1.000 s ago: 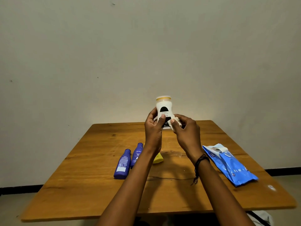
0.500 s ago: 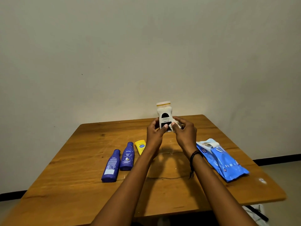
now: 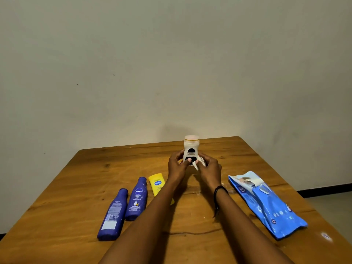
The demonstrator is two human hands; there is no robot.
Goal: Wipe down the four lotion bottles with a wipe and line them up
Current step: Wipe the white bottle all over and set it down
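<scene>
The left forearm hides part of the flat yellow lotion tube. Above the brown wooden table, the left hand grips an upright white black-labelled plastic bottle; the right hand pinches a crumpled white wipe against it.

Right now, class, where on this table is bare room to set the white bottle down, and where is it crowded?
Bare wood: the far strip of the table behind the white bottle; the middle between the yellow tube and the wipes pack. Crowded: left of centre, where two blue bottles lie beside it.
</scene>
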